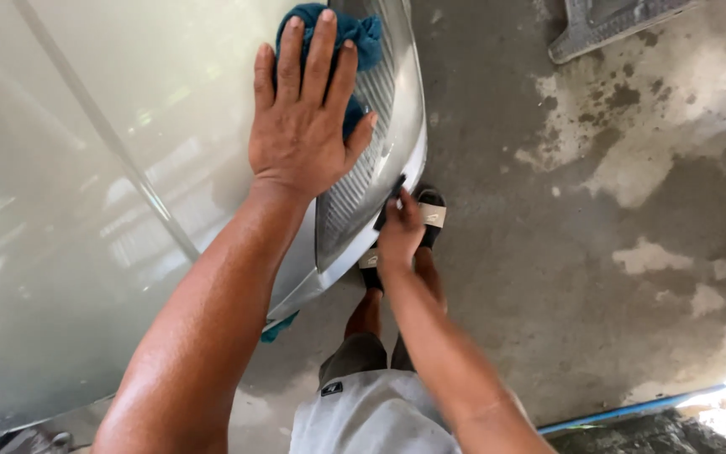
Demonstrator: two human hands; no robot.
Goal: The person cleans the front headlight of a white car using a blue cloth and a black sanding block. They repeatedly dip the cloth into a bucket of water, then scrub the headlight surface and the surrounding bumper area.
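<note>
At upper centre, the left hand (pixel 300 126) presses flat, fingers spread, on a teal cloth (pixel 355 38) against the car's headlight (pixel 371 176), holding it to the curve. The right hand (pixel 398 231) pinches a small dark object (pixel 388 202) at the headlight's lower edge.

Both forearms bare, no sleeves, no watch or rings showing on left hand (pixel 300 126) or right hand (pixel 398 231). Light grey shorts (pixel 371 416), small dark patch with pale mark near hem. Legs bare below. Black slide sandals (pixel 432 212), beige strap across each foot.
</note>
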